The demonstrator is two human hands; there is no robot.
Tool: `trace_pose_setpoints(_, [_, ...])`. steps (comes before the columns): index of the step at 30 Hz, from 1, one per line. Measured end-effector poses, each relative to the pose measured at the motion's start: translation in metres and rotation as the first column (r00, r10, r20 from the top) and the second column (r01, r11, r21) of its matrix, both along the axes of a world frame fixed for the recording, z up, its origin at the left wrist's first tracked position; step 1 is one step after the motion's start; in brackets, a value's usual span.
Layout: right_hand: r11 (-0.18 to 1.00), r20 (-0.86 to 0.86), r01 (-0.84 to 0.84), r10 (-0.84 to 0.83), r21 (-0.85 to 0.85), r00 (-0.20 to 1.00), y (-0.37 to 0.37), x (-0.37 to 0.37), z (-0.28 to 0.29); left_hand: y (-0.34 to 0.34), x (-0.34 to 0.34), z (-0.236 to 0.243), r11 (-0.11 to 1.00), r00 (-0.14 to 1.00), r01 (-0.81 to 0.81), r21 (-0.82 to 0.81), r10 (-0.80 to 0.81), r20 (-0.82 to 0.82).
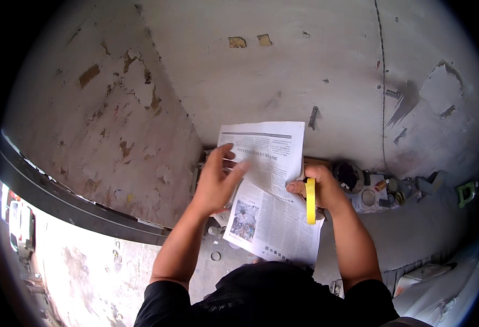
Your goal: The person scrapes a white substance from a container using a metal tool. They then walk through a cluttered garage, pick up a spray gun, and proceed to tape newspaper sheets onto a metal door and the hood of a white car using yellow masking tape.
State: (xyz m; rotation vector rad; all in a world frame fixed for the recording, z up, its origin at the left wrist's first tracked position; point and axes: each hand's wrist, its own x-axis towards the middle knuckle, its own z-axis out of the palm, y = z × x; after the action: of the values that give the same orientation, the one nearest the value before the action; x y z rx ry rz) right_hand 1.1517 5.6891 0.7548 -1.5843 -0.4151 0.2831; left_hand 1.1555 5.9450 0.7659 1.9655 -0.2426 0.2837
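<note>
A sheet of newspaper (pixel 275 163), printed with columns of text and one colour photo, hangs in front of me with a fold across its middle. My right hand (pixel 324 188) pinches its right edge between thumb and fingers. A roll of yellow tape (pixel 310 201) is held in that same hand, seen edge-on beside the thumb. At the paper's left side is my left hand (pixel 215 182), its fingers apart and slightly blurred. Whether its fingertips touch the paper I cannot tell.
Ahead stands a pale wall (pixel 272 82) with peeling patches. Along its foot at the right are a round dark-filled container (pixel 350 177), several cans and a green tool-like object (pixel 466 194). A small ring (pixel 215 255) lies on the floor. Plastic sheeting (pixel 452 289) covers something at the lower right.
</note>
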Motion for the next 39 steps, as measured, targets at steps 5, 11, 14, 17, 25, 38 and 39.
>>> trace_pose_setpoints(5, [0.999, 0.295, 0.022, -0.011, -0.035, 0.956, 0.044, 0.009, -0.032, -0.051, -0.014, -0.001, 1.000, 1.000, 0.009, -0.024, -0.009, -0.005])
trace_pose_setpoints(11, [0.964, 0.296, 0.245, -0.207, -0.099, 0.933, 0.044, 0.006, -0.029, -0.028, 0.010, -0.033, 0.934, 0.996, -0.090, -0.347, 0.083, -0.033])
trace_pose_setpoints(14, [0.882, 0.246, 0.446, -0.471, 0.152, 0.847, 0.018, 0.016, -0.033, 0.006, 0.024, -0.044, 0.913, 0.972, -0.193, -0.359, 0.229, 0.061])
trace_pose_setpoints(17, [0.766, 0.062, 0.563, -0.608, 0.311, 0.792, -0.036, 0.027, -0.024, 0.043, 0.037, -0.036, 0.876, 0.942, -0.179, -0.448, 0.285, 0.179])
trace_pose_setpoints(25, [0.728, -0.064, 0.656, -0.658, 0.197, 0.750, -0.173, 0.033, -0.037, 0.177, 0.051, 0.025, 0.884, 0.857, -0.310, -0.350, 0.419, 0.299])
trace_pose_setpoints(38, [0.662, 0.682, 0.748, -0.524, -0.050, 0.510, -0.070, 0.015, -0.001, 0.137, 0.012, 0.157, 0.967, 0.893, -0.220, 0.126, 0.148, 0.424])
trace_pose_setpoints(39, [0.688, 0.722, 0.716, -0.436, -0.118, 0.537, -0.053, 0.019, -0.003, 0.132, 0.012, 0.160, 0.967, 0.899, -0.209, 0.144, 0.132, 0.418])
